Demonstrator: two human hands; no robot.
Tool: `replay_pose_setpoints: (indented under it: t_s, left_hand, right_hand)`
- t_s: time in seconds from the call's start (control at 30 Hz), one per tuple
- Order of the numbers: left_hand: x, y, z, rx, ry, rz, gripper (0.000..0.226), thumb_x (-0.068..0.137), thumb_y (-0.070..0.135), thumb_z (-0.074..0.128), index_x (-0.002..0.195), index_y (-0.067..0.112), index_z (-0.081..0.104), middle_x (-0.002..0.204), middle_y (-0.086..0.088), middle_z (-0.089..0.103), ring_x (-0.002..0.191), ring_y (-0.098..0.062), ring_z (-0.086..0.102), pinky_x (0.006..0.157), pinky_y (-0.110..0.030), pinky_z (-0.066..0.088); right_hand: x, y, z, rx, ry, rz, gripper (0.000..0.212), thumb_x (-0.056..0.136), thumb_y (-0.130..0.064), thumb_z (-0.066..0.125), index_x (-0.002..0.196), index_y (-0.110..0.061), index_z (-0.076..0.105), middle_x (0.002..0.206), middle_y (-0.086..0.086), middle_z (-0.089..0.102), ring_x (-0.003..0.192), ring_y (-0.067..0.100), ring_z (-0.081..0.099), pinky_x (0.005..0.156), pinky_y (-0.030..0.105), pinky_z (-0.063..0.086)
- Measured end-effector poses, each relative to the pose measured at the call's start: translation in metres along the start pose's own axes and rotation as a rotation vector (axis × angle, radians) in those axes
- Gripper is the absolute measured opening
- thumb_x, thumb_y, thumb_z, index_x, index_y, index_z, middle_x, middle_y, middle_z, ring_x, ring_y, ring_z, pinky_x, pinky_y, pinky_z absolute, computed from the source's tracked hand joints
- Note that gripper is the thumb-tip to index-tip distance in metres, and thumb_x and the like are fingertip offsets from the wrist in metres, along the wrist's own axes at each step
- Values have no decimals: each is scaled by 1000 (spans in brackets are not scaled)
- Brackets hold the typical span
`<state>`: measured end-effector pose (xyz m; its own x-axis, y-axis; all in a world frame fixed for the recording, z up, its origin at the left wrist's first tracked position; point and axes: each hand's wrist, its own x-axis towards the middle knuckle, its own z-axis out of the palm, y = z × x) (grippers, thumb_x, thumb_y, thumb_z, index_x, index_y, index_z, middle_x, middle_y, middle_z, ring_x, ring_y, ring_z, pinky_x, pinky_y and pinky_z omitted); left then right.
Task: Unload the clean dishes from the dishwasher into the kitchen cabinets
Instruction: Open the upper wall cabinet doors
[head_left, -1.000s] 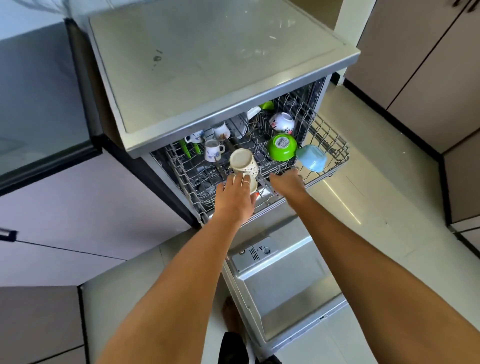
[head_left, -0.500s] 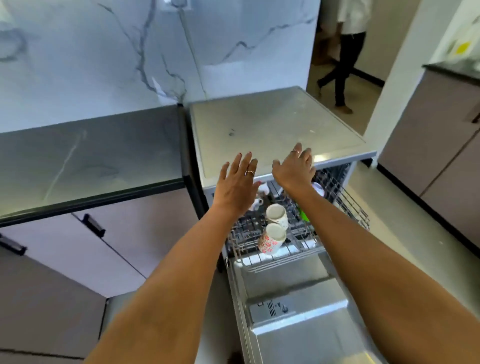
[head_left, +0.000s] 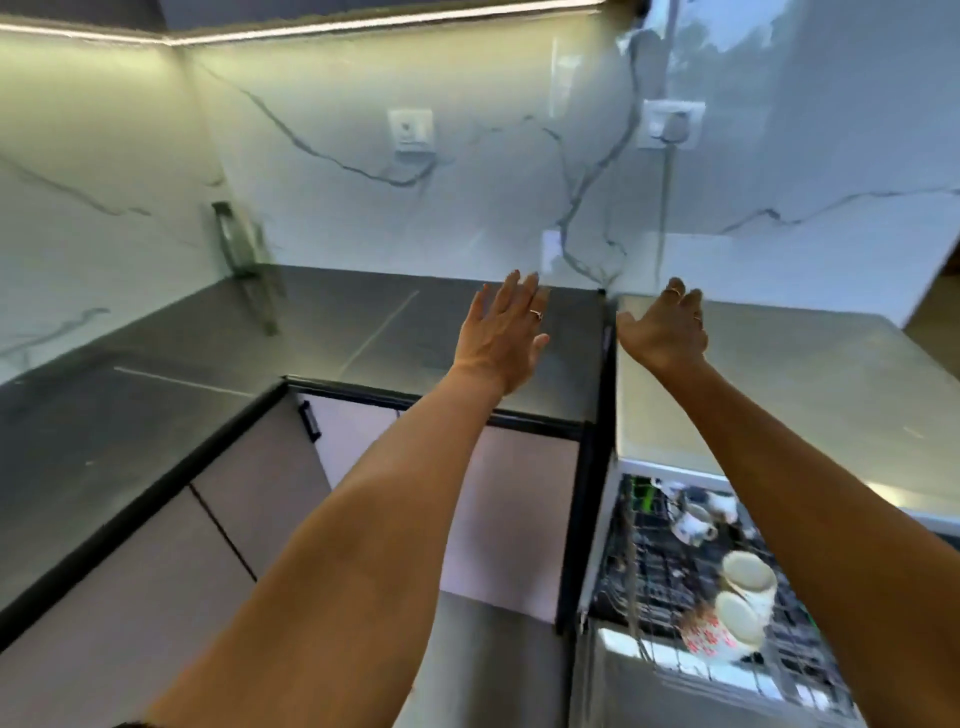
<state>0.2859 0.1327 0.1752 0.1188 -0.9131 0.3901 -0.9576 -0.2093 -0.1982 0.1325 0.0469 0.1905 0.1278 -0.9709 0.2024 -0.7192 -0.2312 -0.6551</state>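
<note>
— What has changed? 
— Both hands have risen from the rack to above the dark desk (head_left: 156, 415); the view has swung left.

— The dishes? 
— Cups (head_left: 748, 577) lie in the dishwasher rack (head_left: 639, 582), lower right.

— The hands? 
— Left hand (head_left: 501, 338) and right hand (head_left: 665, 332) are raised, fingers extended, holding nothing, before the marble wall (head_left: 467, 182).

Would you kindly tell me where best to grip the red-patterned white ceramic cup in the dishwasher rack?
Probably grip the red-patterned white ceramic cup around its body from above. It lies tilted on its side in the wire dishwasher rack, mouth facing up-right, beside a cream cup. No handle shows; both hands are empty.
</note>
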Motion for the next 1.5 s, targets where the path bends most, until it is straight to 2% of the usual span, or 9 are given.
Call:
replay_pose_setpoints:
  t_s: [0.13,0.5,0.7,0.97,1.03,1.13,1.23,1.33,1.5]
  left_hand:
    - [25,-57,-21,94,97,-68,58,102,37,30,152,15,11,161,-1,2,148,-20,-2,118,-42,1]
    - [147,-212,-42,155,259,-129,57,103,38,22,152,15,6,161,-2,-3,148,-19,-6,118,-40,-2]
    - [221,-291,-32,-33,345,-217,59,102,39,26,152,14,8,161,-2,1,148,-19,-2,119,-39,4]
    - [297,-341,-35,-360,489,-265,62,99,38,38,149,8,19,158,-8,18,146,-24,15,118,-41,19]
    - [318,-349,-42,-496,534,-274,63,98,38,42,149,7,21,156,-9,23,144,-25,20,116,-42,24]
    - [347,-358,-57,-865,561,-330,67,96,36,49,147,1,21,153,-14,29,141,-31,28,112,-44,28]
    - [368,-365,-69,-1323,493,-424,66,96,37,51,144,1,24,150,-14,34,136,-32,36,107,-39,34]
    - [383,-373,-74,-1738,382,-479,62,94,36,54,144,9,29,148,-9,36,133,-30,38,104,-40,36]
    - [400,-386,-67,-2169,328,-448,27,92,26,57,116,13,51,131,-11,52,124,-26,49,99,-43,40]
  right_hand:
    - [19,-47,10,-23,28,-125,75,91,-32,54,148,-3,14,153,23,16,143,37,19,115,53,22]
    - [111,-190,48,-116,180,-389,77,91,-25,55,150,-4,10,157,21,5,146,34,9,119,49,12]
    - [167,-272,77,-209,272,-483,75,93,-24,52,150,-4,7,158,20,-3,147,32,1,119,47,7]
    - [218,-351,90,-479,441,-667,75,94,-25,51,150,-3,8,158,22,-5,148,33,0,118,47,5]
    - [232,-370,88,-529,463,-685,76,93,-26,53,150,-4,8,158,21,-5,148,33,-2,118,47,5]
    - [253,-396,87,-584,499,-707,76,91,-25,56,149,-4,12,158,22,-1,147,35,2,118,48,7]
    - [272,-417,88,-627,515,-705,77,90,-27,59,149,-5,15,158,20,2,147,35,6,117,49,9]
    - [287,-434,91,-670,506,-711,79,91,-29,57,150,-6,10,159,18,0,147,34,3,117,50,9]
    - [305,-453,98,-687,447,-707,81,92,-29,54,152,-10,3,160,11,-5,148,29,-1,118,49,6]
